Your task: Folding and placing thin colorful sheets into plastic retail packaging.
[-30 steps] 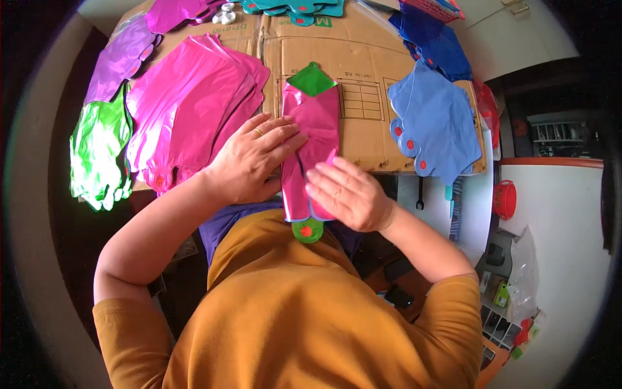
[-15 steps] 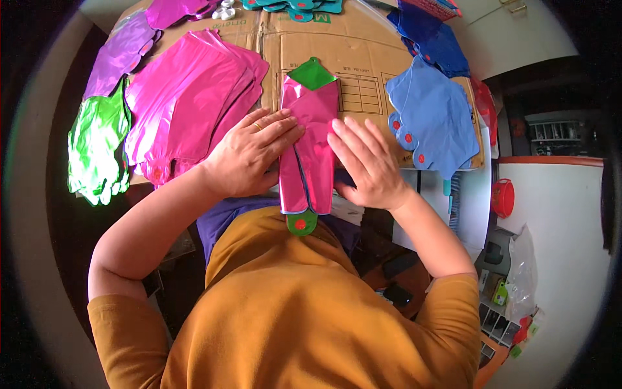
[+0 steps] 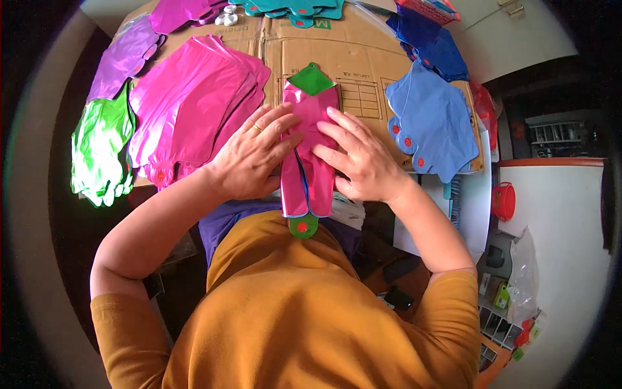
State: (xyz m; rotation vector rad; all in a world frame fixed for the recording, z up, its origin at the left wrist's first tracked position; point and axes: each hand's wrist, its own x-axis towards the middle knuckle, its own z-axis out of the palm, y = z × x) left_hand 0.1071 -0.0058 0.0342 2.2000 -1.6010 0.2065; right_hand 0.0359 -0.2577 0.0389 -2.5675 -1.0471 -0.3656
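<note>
A pink foil balloon (image 3: 321,191), flat and folded into a narrow strip, lies in front of me. Its far end is a green point, and a green tab with a red dot sticks out at the near end. My left hand (image 3: 254,154) rests on its left side, fingers stretched out. On the right side lies my right hand (image 3: 363,159), fingers spread, their tips on the pink foil. A dark blue edge shows in the slit between the two folded halves.
The cardboard (image 3: 356,55) bears stacks of flat foil balloons: pink (image 3: 188,97), green (image 3: 100,149), purple (image 3: 123,65), teal (image 3: 285,8), light blue (image 3: 434,117) and dark blue (image 3: 434,48). Small white pieces (image 3: 227,15) sit at the far edge. A red basket (image 3: 503,201) hangs at right.
My right hand has moved left, so its fingers now lie over the pink foil. My left hand's fingers have spread a little. The balloon stays in nearly the same place.
</note>
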